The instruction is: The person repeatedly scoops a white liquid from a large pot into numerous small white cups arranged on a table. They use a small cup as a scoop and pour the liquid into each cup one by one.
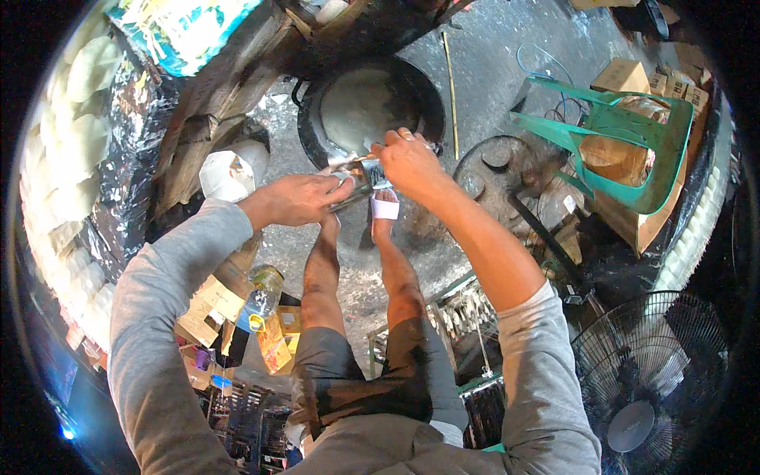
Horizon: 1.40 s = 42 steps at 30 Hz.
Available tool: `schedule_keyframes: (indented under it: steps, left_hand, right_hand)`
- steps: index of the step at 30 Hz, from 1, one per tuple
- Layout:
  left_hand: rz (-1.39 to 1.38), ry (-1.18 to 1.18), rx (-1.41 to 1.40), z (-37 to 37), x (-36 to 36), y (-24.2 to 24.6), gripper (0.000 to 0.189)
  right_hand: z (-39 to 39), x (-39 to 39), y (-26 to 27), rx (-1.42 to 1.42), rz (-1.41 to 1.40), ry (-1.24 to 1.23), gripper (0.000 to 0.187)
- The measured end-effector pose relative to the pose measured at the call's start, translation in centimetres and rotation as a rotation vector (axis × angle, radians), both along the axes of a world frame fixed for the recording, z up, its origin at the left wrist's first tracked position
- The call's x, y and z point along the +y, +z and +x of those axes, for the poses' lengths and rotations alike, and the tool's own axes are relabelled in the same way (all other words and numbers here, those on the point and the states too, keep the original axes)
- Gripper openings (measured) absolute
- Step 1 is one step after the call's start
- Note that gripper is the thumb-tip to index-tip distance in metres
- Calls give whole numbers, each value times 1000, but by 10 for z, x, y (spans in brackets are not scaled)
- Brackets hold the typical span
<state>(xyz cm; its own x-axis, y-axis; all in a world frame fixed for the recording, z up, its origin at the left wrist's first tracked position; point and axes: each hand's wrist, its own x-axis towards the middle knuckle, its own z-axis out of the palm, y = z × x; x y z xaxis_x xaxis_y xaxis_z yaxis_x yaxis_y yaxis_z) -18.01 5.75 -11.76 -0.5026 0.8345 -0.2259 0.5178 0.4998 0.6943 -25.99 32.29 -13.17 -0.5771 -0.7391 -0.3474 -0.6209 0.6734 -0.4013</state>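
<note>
My left hand grips a shiny metal container, thumb along its near side. At the container's rim, my right hand has its fingers curled around a thin brown object, whose full shape is hidden. A silvery surface with dark marks shows just under the right fingers; I cannot tell whether it is part of the container. Beyond both hands a large dark wok sits on the floor with cloudy liquid in it. The container is held over the wok's near edge.
Right of the wok lie a thin stick and a round blackened burner or stove. A green plastic chair leans over cardboard boxes. Close on my right stands a fan. To the left are a white container and a plastic jug.
</note>
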Motion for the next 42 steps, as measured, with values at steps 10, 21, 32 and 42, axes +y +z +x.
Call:
schedule_keyframes:
  steps: [10, 21, 32, 42]
  left_hand:
    - [-48, 737, -107, 19, 18, -35, 35]
    - [-400, 1287, -248, 40, 24, -87, 51]
    - [465, 1960, -1351, 20, 34, -67, 29]
    - [472, 1925, -1399, 28, 35, -71, 16]
  right_hand:
    - [24, 87, -71, -226, 81, -744, 18]
    - [177, 59, -24, -618, -335, -1188, 31]
    - [177, 37, 2, -220, -515, -832, 37]
    - [154, 41, 1, -97, -435, -676, 37]
